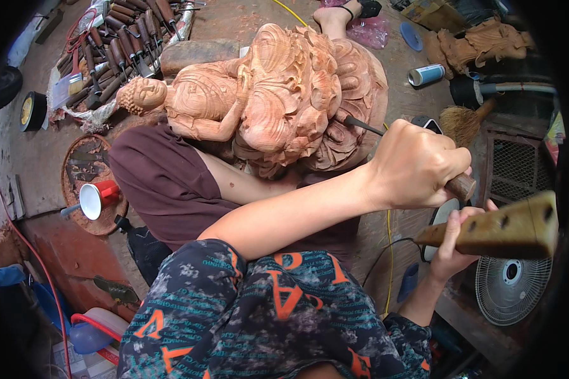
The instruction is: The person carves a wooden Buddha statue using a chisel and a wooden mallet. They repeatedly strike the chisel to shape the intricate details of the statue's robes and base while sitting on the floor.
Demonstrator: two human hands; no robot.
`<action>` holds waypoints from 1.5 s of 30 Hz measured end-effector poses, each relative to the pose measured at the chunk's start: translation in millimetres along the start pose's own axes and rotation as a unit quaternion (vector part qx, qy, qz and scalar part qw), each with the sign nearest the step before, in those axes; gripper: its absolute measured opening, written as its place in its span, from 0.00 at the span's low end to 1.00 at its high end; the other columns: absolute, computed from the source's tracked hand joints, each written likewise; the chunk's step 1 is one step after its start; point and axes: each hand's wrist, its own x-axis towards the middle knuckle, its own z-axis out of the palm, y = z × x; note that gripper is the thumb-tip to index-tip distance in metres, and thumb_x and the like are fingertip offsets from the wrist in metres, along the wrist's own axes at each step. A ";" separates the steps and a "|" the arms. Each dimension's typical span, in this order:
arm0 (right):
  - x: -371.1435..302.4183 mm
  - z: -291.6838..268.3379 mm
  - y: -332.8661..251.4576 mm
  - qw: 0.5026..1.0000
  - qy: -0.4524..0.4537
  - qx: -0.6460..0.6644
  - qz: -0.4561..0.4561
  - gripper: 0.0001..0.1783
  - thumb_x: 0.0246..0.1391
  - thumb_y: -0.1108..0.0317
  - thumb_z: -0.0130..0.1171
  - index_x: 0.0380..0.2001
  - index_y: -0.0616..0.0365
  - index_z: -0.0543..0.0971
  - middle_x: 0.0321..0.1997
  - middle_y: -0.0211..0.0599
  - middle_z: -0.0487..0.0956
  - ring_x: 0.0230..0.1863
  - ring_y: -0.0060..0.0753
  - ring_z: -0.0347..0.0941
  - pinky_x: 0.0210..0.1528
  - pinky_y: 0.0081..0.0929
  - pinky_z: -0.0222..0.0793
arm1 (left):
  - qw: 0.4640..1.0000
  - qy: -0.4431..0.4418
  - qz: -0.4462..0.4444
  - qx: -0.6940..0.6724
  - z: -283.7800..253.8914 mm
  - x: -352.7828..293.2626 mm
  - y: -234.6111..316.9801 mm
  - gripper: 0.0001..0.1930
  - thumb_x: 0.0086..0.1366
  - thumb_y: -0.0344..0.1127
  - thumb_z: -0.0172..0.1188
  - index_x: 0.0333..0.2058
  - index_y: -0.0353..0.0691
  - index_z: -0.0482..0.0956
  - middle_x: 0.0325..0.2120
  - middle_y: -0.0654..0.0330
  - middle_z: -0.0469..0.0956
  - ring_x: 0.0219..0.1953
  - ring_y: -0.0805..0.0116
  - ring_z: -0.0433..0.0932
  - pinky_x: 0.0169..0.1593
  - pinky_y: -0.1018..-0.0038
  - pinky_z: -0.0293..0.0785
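Note:
A carved wooden seated figure lies on its side across my lap, its head to the left and its petal-carved base to the right. My left hand reaches across and is closed around a chisel by its wooden handle. The chisel's dark shaft points left, and its tip meets the carved petals of the base. Lower right, my right hand grips a wooden mallet with dark holes in its side. The mallet head is just below and right of the chisel's handle end.
Many chisels lie on cloth at the upper left. A round tray of shavings and a red cup stand left. Rightward are a fan, a blue can, a brush and another carving. Someone's foot shows at top.

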 end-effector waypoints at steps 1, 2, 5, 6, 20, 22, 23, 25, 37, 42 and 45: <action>-1.6 1.5 -3.5 0.997 0.045 0.040 0.057 0.14 0.51 0.80 0.56 0.42 0.69 0.69 0.29 0.31 0.67 0.35 0.25 0.65 0.53 0.28 0.60 | 1.000 0.000 0.004 0.001 1.1 1.0 -1.0 0.09 0.47 0.36 0.66 0.20 0.44 0.73 0.13 0.62 0.72 0.17 0.62 0.75 0.17 0.67 0.67; -4.8 -0.9 7.1 0.999 0.015 -0.037 0.030 0.15 0.50 0.81 0.56 0.43 0.69 0.69 0.30 0.31 0.67 0.36 0.26 0.66 0.53 0.28 0.60 | 1.000 0.000 0.008 0.002 1.6 1.5 -1.1 0.09 0.48 0.36 0.66 0.20 0.44 0.73 0.13 0.62 0.72 0.17 0.62 0.75 0.17 0.67 0.67; -8.5 -0.6 11.4 0.997 -0.012 -0.044 0.057 0.17 0.50 0.81 0.57 0.46 0.67 0.69 0.31 0.32 0.68 0.39 0.28 0.67 0.55 0.29 0.59 | 1.000 -0.015 -0.006 0.015 -0.7 2.0 -0.6 0.09 0.49 0.37 0.65 0.20 0.44 0.72 0.14 0.61 0.73 0.17 0.61 0.75 0.17 0.67 0.66; -7.3 -0.3 9.6 0.999 0.002 -0.014 0.052 0.19 0.50 0.81 0.57 0.47 0.67 0.68 0.31 0.33 0.68 0.39 0.28 0.67 0.54 0.29 0.59 | 1.000 -0.011 -0.002 0.012 -1.4 3.3 -1.0 0.10 0.50 0.38 0.64 0.19 0.44 0.72 0.14 0.61 0.73 0.17 0.61 0.75 0.17 0.66 0.66; -6.9 3.2 -1.6 0.995 -0.015 -0.047 0.082 0.18 0.50 0.82 0.56 0.45 0.68 0.68 0.33 0.34 0.69 0.39 0.31 0.67 0.57 0.29 0.59 | 0.998 0.055 0.000 -0.012 -5.6 9.1 -3.8 0.11 0.54 0.37 0.62 0.18 0.43 0.70 0.12 0.59 0.71 0.16 0.60 0.74 0.18 0.68 0.67; -4.6 -6.1 6.0 0.999 -0.022 -0.038 0.022 0.23 0.48 0.82 0.57 0.49 0.66 0.68 0.39 0.42 0.73 0.44 0.36 0.71 0.56 0.31 0.62 | 0.999 0.052 -0.010 -0.003 -5.9 9.4 -3.3 0.11 0.52 0.37 0.63 0.19 0.43 0.71 0.13 0.60 0.71 0.16 0.60 0.74 0.19 0.69 0.68; -3.6 -8.2 6.3 0.998 -0.027 -0.054 0.011 0.24 0.48 0.83 0.56 0.50 0.66 0.68 0.39 0.42 0.73 0.43 0.37 0.71 0.55 0.31 0.63 | 0.999 0.052 -0.016 0.001 -6.7 9.4 -2.4 0.11 0.52 0.37 0.64 0.19 0.42 0.71 0.13 0.60 0.71 0.16 0.60 0.74 0.19 0.69 0.68; -0.5 -8.6 7.7 0.996 -0.031 -0.083 -0.012 0.26 0.47 0.84 0.55 0.52 0.65 0.68 0.39 0.42 0.73 0.42 0.38 0.72 0.53 0.31 0.65 | 0.998 0.056 -0.022 -0.004 -8.2 10.3 -6.0 0.12 0.45 0.38 0.65 0.17 0.43 0.69 0.13 0.58 0.72 0.19 0.59 0.76 0.20 0.65 0.68; 25.2 5.7 10.1 0.985 -0.059 0.139 0.084 0.27 0.48 0.79 0.62 0.53 0.64 0.68 0.43 0.34 0.72 0.44 0.23 0.67 0.49 0.20 0.62 | 0.974 -0.101 -0.109 -0.173 -73.6 41.5 -12.4 0.05 0.63 0.29 0.59 0.31 0.33 0.78 0.14 0.68 0.71 0.15 0.85 0.64 0.20 0.86 0.58; 35.0 7.0 8.0 0.969 -0.084 0.217 0.082 0.30 0.48 0.77 0.64 0.56 0.64 0.67 0.48 0.38 0.76 0.49 0.26 0.71 0.54 0.24 0.64 | 0.976 -0.145 -0.086 -0.140 -66.9 46.6 -17.0 0.09 0.66 0.33 0.57 0.35 0.31 0.79 0.11 0.69 0.67 0.11 0.85 0.61 0.16 0.86 0.52; 39.8 7.5 4.1 0.964 -0.079 0.247 0.056 0.26 0.49 0.76 0.64 0.52 0.64 0.68 0.44 0.36 0.75 0.45 0.24 0.70 0.49 0.22 0.64 | 0.972 -0.167 -0.091 -0.139 -61.7 45.1 -14.8 0.10 0.67 0.33 0.56 0.32 0.30 0.79 0.10 0.69 0.66 0.11 0.85 0.60 0.16 0.84 0.51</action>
